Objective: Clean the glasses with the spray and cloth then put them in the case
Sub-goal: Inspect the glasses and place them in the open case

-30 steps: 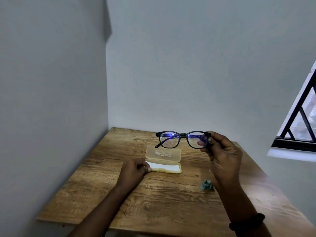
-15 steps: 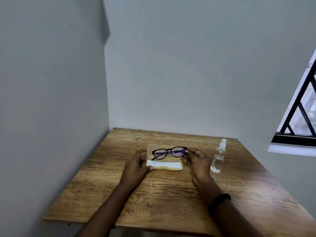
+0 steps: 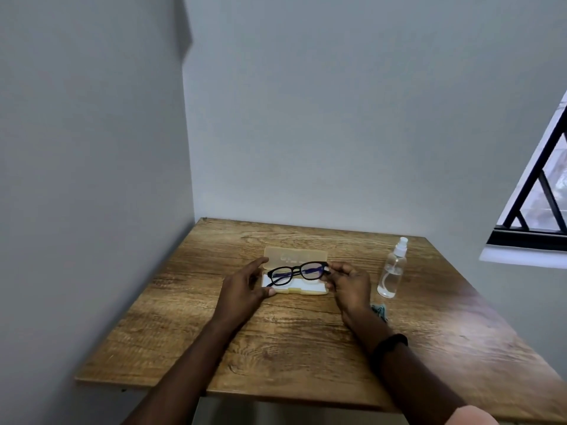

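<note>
Last step in hand, by the look of it: lowering the glasses (image 3: 298,273) into the open case (image 3: 295,276) at the middle of the wooden table (image 3: 306,348). Frame tilted, its left end dipping onto the white lining, its right end raised and pinched between thumb and fingertips of the right hand (image 3: 348,285). Left hand (image 3: 245,288) curled round the left end of the case, thumb on the front rim, fingers near the raised lid, steadying rather than gripping the glasses; not clear whether the fingers press the lid itself. Temples folded, as far as can be judged through the lenses.

Next move calls for settling the right end flat inside the tray, letting go, then swinging the lid down without catching the frame.

Spray bottle (image 3: 392,271) upright just right of the right hand; crumpled teal cloth (image 3: 380,311) beside the wrist, partly hidden.

Faint embossed marking on the lid, too small to read; no label legible on the bottle
</note>
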